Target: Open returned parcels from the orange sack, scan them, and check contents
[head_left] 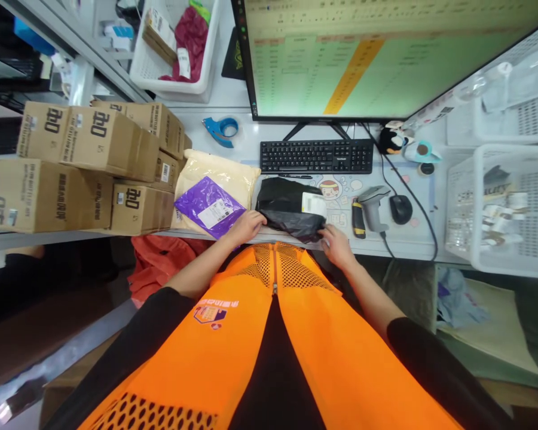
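A black plastic mailing bag (282, 200) with a white label lies at the desk's front edge, below the keyboard. My left hand (250, 226) is closed on its lower left corner, fingers pinched at the plastic. At the lower right corner, my right hand (335, 243) grips the bag's edge between thumb and fingers. Left of it, a purple mailing bag (208, 206) with a white label rests on a larger cream padded mailer (219, 164), close to my left hand. A grey barcode scanner (373, 206) and a yellow-black box cutter (358, 218) lie right of the black bag.
Stacked cardboard boxes (112, 143) fill the desk's left side. A blue tape dispenser (222, 131), a keyboard (316, 156) and a monitor (341, 65) stand behind the bags. To the right are a mouse (400, 209), its cable and a white basket (497, 254). Another white basket (173, 86) is at back left.
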`<state>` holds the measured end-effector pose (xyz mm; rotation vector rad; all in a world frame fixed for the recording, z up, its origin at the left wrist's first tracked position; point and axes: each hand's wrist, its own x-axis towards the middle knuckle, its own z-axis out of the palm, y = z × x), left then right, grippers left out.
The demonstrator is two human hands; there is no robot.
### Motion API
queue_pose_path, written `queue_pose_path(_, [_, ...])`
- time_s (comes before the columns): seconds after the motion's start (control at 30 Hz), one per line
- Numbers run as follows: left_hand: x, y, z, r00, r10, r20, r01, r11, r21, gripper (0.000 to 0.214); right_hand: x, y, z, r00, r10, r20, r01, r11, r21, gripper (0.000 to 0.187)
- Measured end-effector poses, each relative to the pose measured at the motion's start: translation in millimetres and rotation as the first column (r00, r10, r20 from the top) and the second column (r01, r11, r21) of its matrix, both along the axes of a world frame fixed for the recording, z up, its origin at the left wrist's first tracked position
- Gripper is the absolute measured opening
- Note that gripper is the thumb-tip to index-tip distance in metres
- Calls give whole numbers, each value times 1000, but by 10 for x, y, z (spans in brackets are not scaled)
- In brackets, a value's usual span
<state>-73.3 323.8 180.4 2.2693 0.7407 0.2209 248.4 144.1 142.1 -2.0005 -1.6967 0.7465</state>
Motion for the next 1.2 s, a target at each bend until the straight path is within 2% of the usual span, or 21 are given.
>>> queue_pose_path(0.1, [-92,-172,-189,996,-32,-82,33,999,8,20,-74,-199,-165,999,-31,28,33,997,-71,36])
queue_pose_path(0.17, [-125,-199,-200,998,7,-61,-4,998,56,23,-123,-228,-171,997,-65,36,68,996,-64,43])
queue_pose_path(0.27, [-15,-110,-142,998,49,-29,-44,990,136,32,-295,-98,-113,997,-58,55,59,998,-13,50])
queue_pose_path(0.37, [296,16,-181,995,2,-98,16,983,183,45,-576,172,-116,991,7,133,-5,1000,-10,59])
queue_pose_path(0.5, [631,39,-479,946,8,-323,50,984,173,70,-868,483,-310,961,137,239,-81,970,-229,74])
queue_pose_path(0.6, [642,-16,-724,908,7,-420,56,989,137,75,-905,557,-506,935,257,245,-149,911,-385,79])
queue_pose_path(0.7, [581,-41,-850,907,11,-422,58,987,150,75,-869,549,-635,925,285,250,-166,897,-410,83])
queue_pose_path(0.83, [578,-25,-870,910,9,-414,54,989,139,75,-862,549,-660,926,287,246,-175,902,-396,84])
queue_pose_path(1.0, [605,14,-792,930,16,-367,23,994,103,73,-815,585,-503,951,258,169,-183,914,-362,81])
queue_pose_path(1.1, [614,75,-690,948,52,-314,-28,997,78,70,-687,624,-376,982,126,144,-94,972,-214,66])
queue_pose_path(1.2, [647,138,-605,955,154,-253,-127,985,120,70,-567,715,-326,987,-15,161,29,996,-80,65])
